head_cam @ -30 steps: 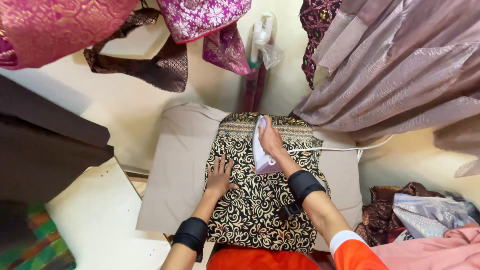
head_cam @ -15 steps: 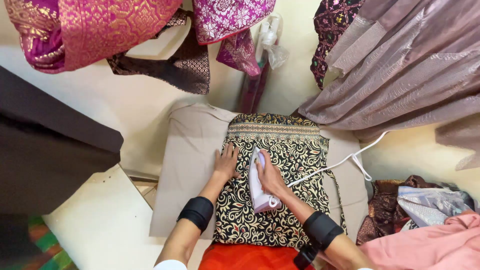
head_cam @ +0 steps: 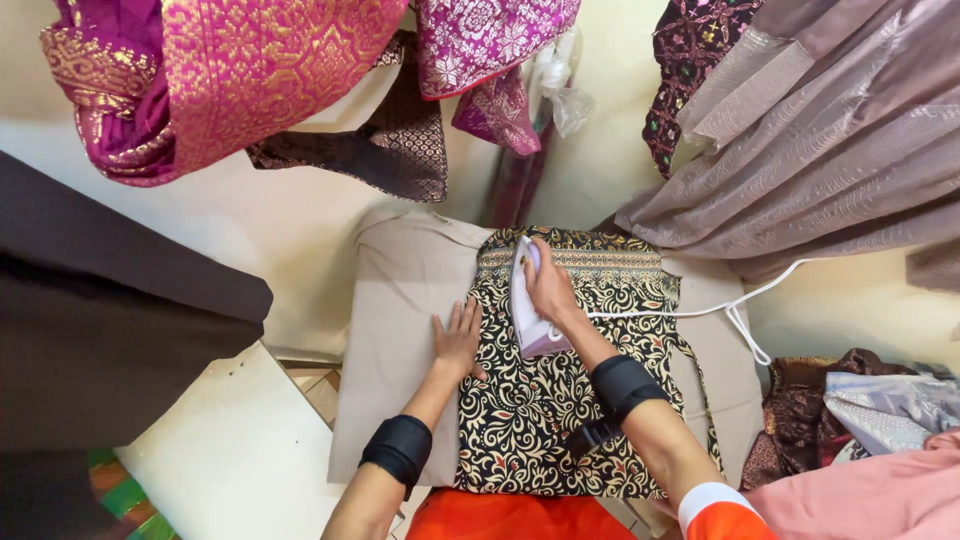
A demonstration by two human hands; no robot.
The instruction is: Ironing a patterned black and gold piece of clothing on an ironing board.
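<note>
Two bare hands work a black-and-cream patterned cloth (head_cam: pixel 560 400) spread over a beige padded worktop (head_cam: pixel 400 330). The right hand (head_cam: pixel 548 285) has its fingers clenched around the handle of a white and lilac clothes iron (head_cam: pixel 528 310), which sits on the cloth near its far banded border. The left hand (head_cam: pixel 458 340) lies flat and released, fingers spread, pressing the cloth's left edge just beside the iron. A white power cord (head_cam: pixel 720 305) trails away to the right of the gripping fingers. Judging by the view, the stretch near the wrists lies smooth, while the far border and right side look yet to be pressed. Pink brocade fabrics (head_cam: pixel 230 80) hang beyond the fingers.
</note>
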